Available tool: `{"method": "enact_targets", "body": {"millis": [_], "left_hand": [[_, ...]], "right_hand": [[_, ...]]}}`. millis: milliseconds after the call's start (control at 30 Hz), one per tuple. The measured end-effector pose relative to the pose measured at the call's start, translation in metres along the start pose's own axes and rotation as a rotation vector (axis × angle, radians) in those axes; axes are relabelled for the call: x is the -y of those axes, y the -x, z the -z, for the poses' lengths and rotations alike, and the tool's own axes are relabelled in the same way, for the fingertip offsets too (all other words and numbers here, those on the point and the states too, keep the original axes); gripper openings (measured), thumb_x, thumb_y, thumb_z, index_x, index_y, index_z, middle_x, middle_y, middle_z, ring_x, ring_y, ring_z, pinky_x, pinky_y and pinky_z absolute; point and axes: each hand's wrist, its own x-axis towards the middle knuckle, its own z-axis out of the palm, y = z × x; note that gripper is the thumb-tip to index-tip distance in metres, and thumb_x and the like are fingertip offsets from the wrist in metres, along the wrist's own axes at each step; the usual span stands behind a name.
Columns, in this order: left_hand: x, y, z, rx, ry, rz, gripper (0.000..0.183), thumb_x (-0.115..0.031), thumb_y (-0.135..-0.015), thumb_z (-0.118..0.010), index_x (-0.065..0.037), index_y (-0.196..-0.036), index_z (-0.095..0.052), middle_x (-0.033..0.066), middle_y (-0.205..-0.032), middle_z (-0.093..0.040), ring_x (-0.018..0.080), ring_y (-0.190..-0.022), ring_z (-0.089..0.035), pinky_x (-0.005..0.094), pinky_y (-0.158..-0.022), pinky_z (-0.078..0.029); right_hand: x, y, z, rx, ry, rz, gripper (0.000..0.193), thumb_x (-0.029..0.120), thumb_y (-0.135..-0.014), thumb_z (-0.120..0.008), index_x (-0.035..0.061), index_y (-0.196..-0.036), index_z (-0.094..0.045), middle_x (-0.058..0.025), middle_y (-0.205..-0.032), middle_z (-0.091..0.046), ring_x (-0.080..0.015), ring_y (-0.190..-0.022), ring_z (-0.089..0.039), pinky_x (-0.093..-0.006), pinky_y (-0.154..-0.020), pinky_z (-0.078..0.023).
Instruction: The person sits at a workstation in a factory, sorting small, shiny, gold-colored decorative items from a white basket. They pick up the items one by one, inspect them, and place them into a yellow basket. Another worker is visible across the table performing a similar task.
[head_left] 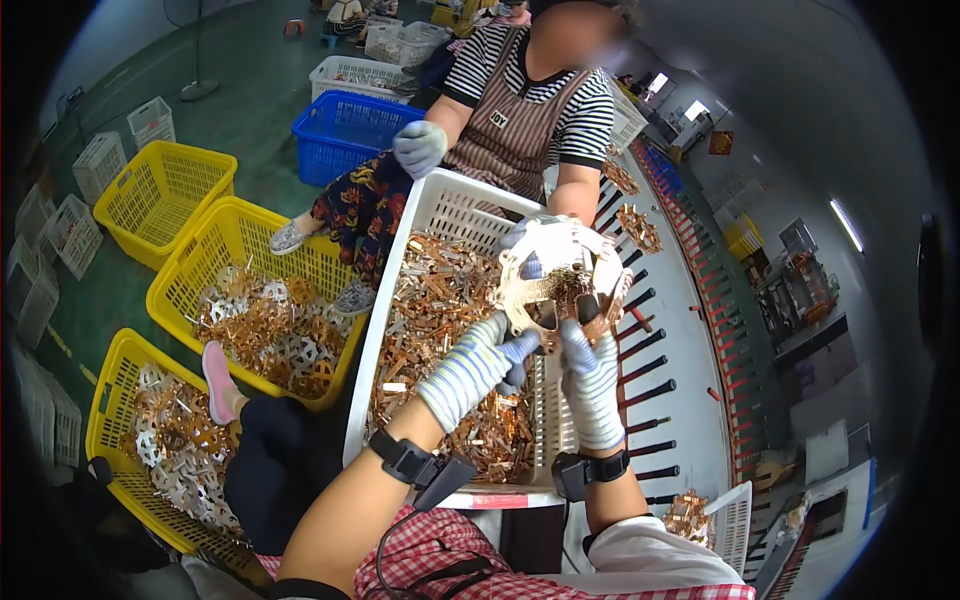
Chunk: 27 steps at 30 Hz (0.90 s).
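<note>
Metal frame (pixel 565 240), coppery and full of cut-outs, is raised over the right side of the white crate (pixel 455 210), its near edge pinched by the gloved left hand (pixel 470 370) and right hand (pixel 592 390). A slack thumb could let it tip onto the small metal pieces (pixel 440 290) below. A co-worker's arm (pixel 577 190) reaches in from the far side; a sudden twist could knock it. Rightward, black handles (pixel 650 390) might snag a swung edge.

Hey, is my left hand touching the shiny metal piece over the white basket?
Touching: the head view shows the left hand with its gloved fingers closed on the metal piece at its lower left edge.
</note>
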Motion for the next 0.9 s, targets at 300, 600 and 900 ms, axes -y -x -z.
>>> {"method": "enact_targets", "body": {"millis": [300,600,900], "left_hand": [[0.001,-0.017,0.028,-0.592,-0.276,-0.392,0.045,-0.049,-0.093,-0.054,-0.004,-0.092,-0.056,0.0011,-0.075,-0.053,0.0118,-0.069,-0.044,0.0302,-0.064,-0.039],[0.015,-0.014,0.025,-0.506,-0.213,-0.476,0.03,-0.029,-0.089,-0.055,-0.001,-0.094,-0.063,0.0217,-0.084,-0.064,0.0364,-0.079,-0.062,0.0425,-0.071,-0.048],[0.009,-0.012,0.02,-0.442,-0.025,-0.347,0.022,-0.025,-0.087,-0.06,-0.003,-0.087,-0.06,0.0144,-0.069,-0.065,0.0295,-0.062,-0.063,0.0437,-0.06,-0.049]], "right_hand": [[-0.023,0.008,0.024,0.018,0.209,0.135,0.012,0.01,-0.083,-0.073,0.0065,-0.087,-0.063,-0.0016,-0.089,-0.065,-0.0093,-0.079,-0.059,-0.0235,-0.068,-0.046],[-0.003,0.032,-0.011,-0.026,0.481,0.18,0.044,0.012,-0.085,-0.068,0.0023,-0.124,-0.05,-0.0106,-0.12,-0.056,-0.0159,-0.103,-0.056,-0.0307,-0.089,-0.046],[-0.054,-0.014,0.086,0.003,0.761,0.553,0.045,-0.01,-0.086,-0.055,0.0121,-0.125,-0.059,-0.0145,-0.129,-0.053,-0.0256,-0.108,-0.059,-0.0343,-0.091,-0.049]]}}
